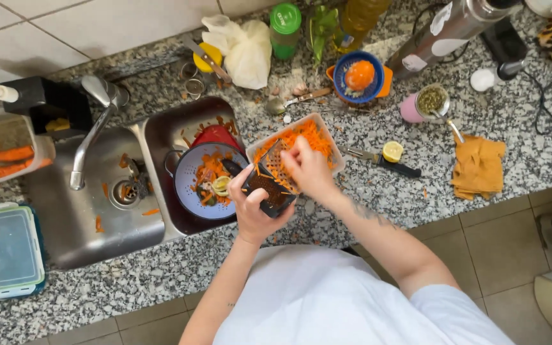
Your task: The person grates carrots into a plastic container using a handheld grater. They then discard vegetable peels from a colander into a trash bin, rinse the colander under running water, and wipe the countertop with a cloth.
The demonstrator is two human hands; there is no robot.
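A grater [269,182] is being gripped around its dark lower end by the left hand [255,207], fingers clenched on it, and is being tilted over a white rectangular tray [333,148] of grated carrot. The right hand [308,169] is being pressed against the grater face; whatever is being held in its closed fingers is hidden, so what it grips cannot be told.

The tray is being kept on the counter [480,115] just beside the sink [97,230], which is lying at 9 o'clock from it. A blue colander [190,191] of peelings is resting in the sink's right basin, touching distance from the grater. Open counter is being left at 5 o'clock of the tray, toward the front edge. At 3 o'clock a knife [384,163] and a lemon half [392,151] are lying near, with a folded orange cloth [478,167] farther on.

At 12 o'clock a blue juicer [359,78], a spoon [292,102] and a white bag [245,51] are crowding the back wall. A lidded box [6,250] is being cut off by the frame's left edge.

The surface is speckled granite; beige floor tiles are showing below it.
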